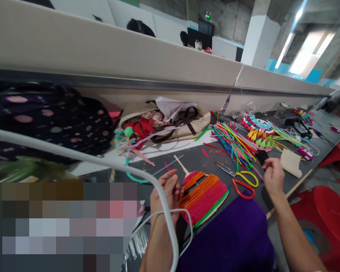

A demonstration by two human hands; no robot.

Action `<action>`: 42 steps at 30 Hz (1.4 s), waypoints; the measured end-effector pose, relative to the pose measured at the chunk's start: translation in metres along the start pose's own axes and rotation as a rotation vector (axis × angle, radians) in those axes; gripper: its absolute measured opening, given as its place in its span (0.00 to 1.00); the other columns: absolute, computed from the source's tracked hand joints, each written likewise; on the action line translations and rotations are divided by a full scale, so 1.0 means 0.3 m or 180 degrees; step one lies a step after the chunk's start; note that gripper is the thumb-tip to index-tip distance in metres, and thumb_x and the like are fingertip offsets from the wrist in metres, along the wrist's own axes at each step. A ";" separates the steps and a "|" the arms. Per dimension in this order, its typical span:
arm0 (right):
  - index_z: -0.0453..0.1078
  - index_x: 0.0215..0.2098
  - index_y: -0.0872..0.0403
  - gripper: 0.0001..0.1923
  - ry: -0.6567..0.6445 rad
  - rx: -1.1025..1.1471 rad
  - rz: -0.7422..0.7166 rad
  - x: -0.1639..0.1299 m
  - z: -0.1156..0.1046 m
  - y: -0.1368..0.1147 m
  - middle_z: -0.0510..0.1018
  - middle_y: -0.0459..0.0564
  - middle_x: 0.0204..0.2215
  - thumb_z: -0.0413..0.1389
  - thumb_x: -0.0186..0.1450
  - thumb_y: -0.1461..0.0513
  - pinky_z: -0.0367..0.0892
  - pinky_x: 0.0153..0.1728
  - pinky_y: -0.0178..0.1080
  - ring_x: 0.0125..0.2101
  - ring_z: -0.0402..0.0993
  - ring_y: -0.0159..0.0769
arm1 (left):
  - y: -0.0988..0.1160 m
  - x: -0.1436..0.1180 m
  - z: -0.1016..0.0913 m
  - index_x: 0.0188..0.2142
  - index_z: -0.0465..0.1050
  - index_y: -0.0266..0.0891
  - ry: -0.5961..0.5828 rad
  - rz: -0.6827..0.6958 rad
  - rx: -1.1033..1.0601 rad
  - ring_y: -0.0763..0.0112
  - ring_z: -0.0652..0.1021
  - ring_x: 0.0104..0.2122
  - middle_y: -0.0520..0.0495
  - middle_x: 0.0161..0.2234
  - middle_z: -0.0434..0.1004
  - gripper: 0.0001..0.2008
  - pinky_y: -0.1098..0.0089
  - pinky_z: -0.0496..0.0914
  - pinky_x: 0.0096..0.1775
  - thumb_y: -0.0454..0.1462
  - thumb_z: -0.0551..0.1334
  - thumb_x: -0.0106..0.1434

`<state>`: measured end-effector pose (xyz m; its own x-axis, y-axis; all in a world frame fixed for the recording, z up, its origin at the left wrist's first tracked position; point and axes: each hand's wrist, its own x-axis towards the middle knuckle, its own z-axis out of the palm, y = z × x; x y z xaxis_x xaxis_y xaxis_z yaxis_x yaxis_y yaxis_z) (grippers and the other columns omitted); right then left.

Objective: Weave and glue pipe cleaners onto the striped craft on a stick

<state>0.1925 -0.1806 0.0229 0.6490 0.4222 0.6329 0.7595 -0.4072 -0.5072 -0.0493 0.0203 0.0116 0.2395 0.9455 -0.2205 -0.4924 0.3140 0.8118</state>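
My left hand [166, 192] grips the left edge of a flat craft piece [204, 194] wound with orange, pink and green strips, with a thin stick poking out at its top. My right hand [272, 175] hovers to the right, fingers pinched near a small black object [262, 156] at the end of a pile of coloured pipe cleaners [234, 141]. Scissors [240, 179] with yellow and red handles lie on the table between my hands.
A beige bag [170, 121] stuffed with red cloth lies by the partition wall [130, 56]. A dark spotted bag [45, 117] sits at left. Colourful craft pieces [260, 130], a beige scrap [290, 162] and red stools [325, 207] are at right. White cables [147, 177] cross the foreground.
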 end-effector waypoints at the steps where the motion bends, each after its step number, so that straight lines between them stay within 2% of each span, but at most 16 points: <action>1: 0.63 0.38 0.51 0.14 -0.0392 0.0169 -0.0366 -0.001 0.030 -0.086 0.71 0.50 0.31 0.41 0.60 0.70 0.66 0.37 0.38 0.33 0.70 0.37 | 0.001 0.003 -0.004 0.35 0.73 0.36 0.0047 0.0033 0.0037 0.82 0.61 0.14 0.60 0.14 0.65 0.18 0.79 0.62 0.18 0.36 0.70 0.43; 3: 0.65 0.43 0.53 0.16 -0.1163 0.0478 -0.0971 -0.001 0.107 -0.249 0.73 0.53 0.37 0.42 0.62 0.70 0.67 0.41 0.38 0.39 0.71 0.38 | 0.003 0.012 -0.017 0.36 0.73 0.37 0.0154 0.0126 0.0095 0.81 0.65 0.16 0.58 0.18 0.69 0.18 0.79 0.64 0.20 0.36 0.70 0.43; 5: 0.65 0.50 0.53 0.17 -0.1773 0.0498 -0.1373 -0.002 0.193 -0.376 0.73 0.54 0.43 0.44 0.65 0.68 0.66 0.47 0.41 0.45 0.69 0.40 | 0.002 0.024 -0.035 0.36 0.73 0.37 0.0254 0.0251 0.0097 0.80 0.70 0.19 0.56 0.23 0.72 0.19 0.78 0.67 0.22 0.36 0.71 0.42; 8: 0.62 0.56 0.55 0.20 -0.2167 0.0387 -0.1471 -0.025 0.314 -0.469 0.72 0.57 0.47 0.48 0.66 0.65 0.66 0.49 0.44 0.49 0.68 0.42 | -0.006 0.040 -0.063 0.36 0.72 0.38 0.0394 0.0364 0.0030 0.78 0.72 0.21 0.55 0.25 0.73 0.19 0.77 0.68 0.24 0.35 0.70 0.42; 11: 0.62 0.56 0.57 0.20 -0.2311 0.0300 -0.1420 -0.060 0.407 -0.466 0.73 0.58 0.46 0.48 0.66 0.66 0.66 0.49 0.44 0.49 0.68 0.43 | -0.017 0.053 -0.081 0.37 0.71 0.38 0.0582 0.0518 -0.0032 0.80 0.69 0.18 0.56 0.23 0.72 0.20 0.77 0.65 0.23 0.36 0.69 0.42; 14: 0.64 0.55 0.60 0.19 -0.2379 0.0120 -0.1450 -0.079 0.468 -0.415 0.74 0.59 0.45 0.46 0.66 0.67 0.65 0.49 0.43 0.49 0.68 0.44 | -0.028 0.061 -0.085 0.37 0.71 0.37 0.0515 0.0632 0.0010 0.80 0.66 0.18 0.57 0.20 0.69 0.17 0.78 0.61 0.22 0.38 0.68 0.46; 17: 0.66 0.54 0.57 0.20 -0.2496 -0.0096 -0.1569 -0.072 0.503 -0.364 0.75 0.57 0.45 0.47 0.65 0.69 0.64 0.48 0.43 0.48 0.68 0.44 | -0.035 0.057 -0.081 0.36 0.72 0.36 0.0410 0.0649 0.0099 0.80 0.62 0.16 0.59 0.16 0.64 0.14 0.78 0.57 0.21 0.40 0.65 0.51; 19: 0.67 0.54 0.55 0.21 -0.2647 -0.0208 -0.1702 -0.062 0.520 -0.342 0.75 0.56 0.44 0.48 0.64 0.70 0.64 0.47 0.42 0.46 0.69 0.44 | -0.038 0.052 -0.076 0.37 0.71 0.36 0.0315 0.0529 0.0157 0.79 0.61 0.16 0.60 0.15 0.62 0.15 0.77 0.57 0.22 0.42 0.65 0.52; 22: 0.67 0.53 0.54 0.22 -0.2741 -0.0324 -0.1845 -0.053 0.543 -0.327 0.77 0.54 0.42 0.48 0.62 0.71 0.64 0.44 0.42 0.43 0.69 0.44 | -0.040 0.048 -0.069 0.38 0.71 0.36 0.0195 0.0327 0.0211 0.78 0.65 0.17 0.58 0.17 0.67 0.17 0.76 0.60 0.23 0.42 0.67 0.50; 27: 0.67 0.53 0.54 0.23 -0.2565 -0.0038 -0.1757 -0.046 0.541 -0.318 0.76 0.56 0.41 0.48 0.61 0.71 0.65 0.43 0.42 0.42 0.70 0.44 | -0.036 0.055 -0.069 0.37 0.73 0.36 0.0291 0.0365 0.0449 0.72 0.74 0.29 0.50 0.29 0.76 0.18 0.72 0.67 0.32 0.41 0.70 0.47; 29: 0.65 0.55 0.53 0.24 -0.2494 0.0451 -0.1550 -0.037 0.515 -0.319 0.74 0.55 0.43 0.47 0.62 0.71 0.66 0.44 0.41 0.43 0.71 0.42 | -0.032 0.057 -0.070 0.38 0.74 0.36 0.0310 0.0374 0.0600 0.69 0.76 0.36 0.46 0.35 0.78 0.19 0.72 0.68 0.36 0.41 0.71 0.46; 31: 0.63 0.57 0.51 0.24 -0.2455 0.1018 -0.1313 -0.025 0.481 -0.326 0.73 0.53 0.43 0.46 0.63 0.69 0.68 0.44 0.40 0.42 0.72 0.39 | -0.029 0.054 -0.069 0.40 0.74 0.35 0.0207 0.0243 0.0666 0.68 0.77 0.38 0.44 0.38 0.79 0.23 0.71 0.69 0.38 0.42 0.72 0.45; 34: 0.63 0.57 0.49 0.22 -0.2468 0.1697 -0.1004 -0.010 0.437 -0.341 0.73 0.52 0.45 0.47 0.65 0.66 0.69 0.43 0.40 0.40 0.73 0.37 | -0.031 0.045 -0.065 0.42 0.75 0.34 -0.0282 -0.0206 0.0566 0.69 0.78 0.33 0.44 0.35 0.81 0.26 0.69 0.70 0.38 0.43 0.74 0.44; 37: 0.67 0.53 0.51 0.18 -0.2314 0.2060 -0.0609 0.003 0.413 -0.343 0.73 0.54 0.48 0.50 0.65 0.60 0.70 0.42 0.40 0.38 0.75 0.37 | -0.037 0.036 -0.063 0.36 0.77 0.33 -0.0711 -0.0461 0.0438 0.69 0.79 0.29 0.44 0.30 0.82 0.21 0.71 0.70 0.35 0.44 0.74 0.45; 39: 0.70 0.49 0.52 0.16 -0.1960 0.2047 -0.0258 0.012 0.402 -0.336 0.76 0.54 0.45 0.50 0.66 0.57 0.70 0.40 0.40 0.36 0.76 0.37 | -0.037 0.030 -0.063 0.33 0.78 0.33 -0.0745 -0.0459 0.0430 0.70 0.79 0.27 0.45 0.28 0.82 0.18 0.73 0.70 0.33 0.43 0.74 0.45; 42: 0.74 0.40 0.54 0.16 -0.1415 0.1784 0.0183 0.028 0.383 -0.328 0.78 0.50 0.32 0.51 0.65 0.53 0.68 0.32 0.38 0.28 0.73 0.36 | -0.028 0.020 -0.060 0.34 0.78 0.34 -0.0734 -0.0427 0.0464 0.71 0.79 0.27 0.46 0.28 0.82 0.17 0.74 0.70 0.33 0.42 0.74 0.46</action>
<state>0.1282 -0.0438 0.0110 0.5544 0.7511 0.3584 0.5542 -0.0120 -0.8323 -0.0588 0.0248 -0.0062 0.4862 0.8468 -0.2158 -0.3221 0.4033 0.8565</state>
